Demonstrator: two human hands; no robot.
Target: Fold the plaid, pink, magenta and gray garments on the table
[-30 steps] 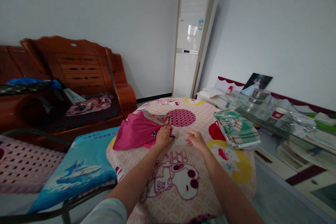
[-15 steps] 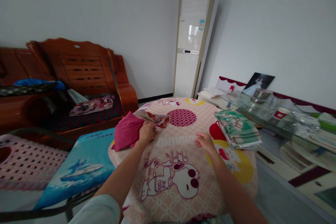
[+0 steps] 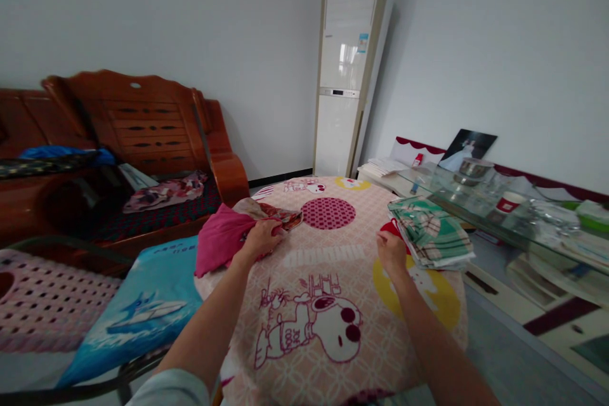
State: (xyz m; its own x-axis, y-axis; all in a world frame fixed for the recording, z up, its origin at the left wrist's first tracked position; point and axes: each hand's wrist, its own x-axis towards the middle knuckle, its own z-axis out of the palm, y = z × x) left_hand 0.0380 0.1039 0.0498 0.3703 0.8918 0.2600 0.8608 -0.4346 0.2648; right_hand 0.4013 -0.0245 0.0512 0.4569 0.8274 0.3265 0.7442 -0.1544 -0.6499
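On the left of the table, my left hand (image 3: 264, 238) is closed on a bunched pink cloth (image 3: 223, 235). A patterned brown-and-red cloth (image 3: 283, 212) lies crumpled just behind it. My right hand (image 3: 392, 252) hovers over or rests on the tablecloth, its fingers curled in with nothing visible in them. Beside that hand, to its right, sits a folded stack of green checked cloths (image 3: 431, 228). Under everything is a pink tablecloth (image 3: 333, 279) printed with cartoon dogs and yellow circles.
A glass-topped cabinet (image 3: 476, 216) with a paper cup (image 3: 507, 204) and a metal bowl (image 3: 473, 168) runs along the right. A blue cushion (image 3: 152, 304) and a pink woven chair (image 3: 52, 298) stand at the left, before a wooden sofa (image 3: 143, 133). A tall air conditioner (image 3: 340, 127) stands behind.
My right hand has moved right, closer to the green cloth stack. My left hand has shifted slightly left, and the pink cloth has moved left with it.
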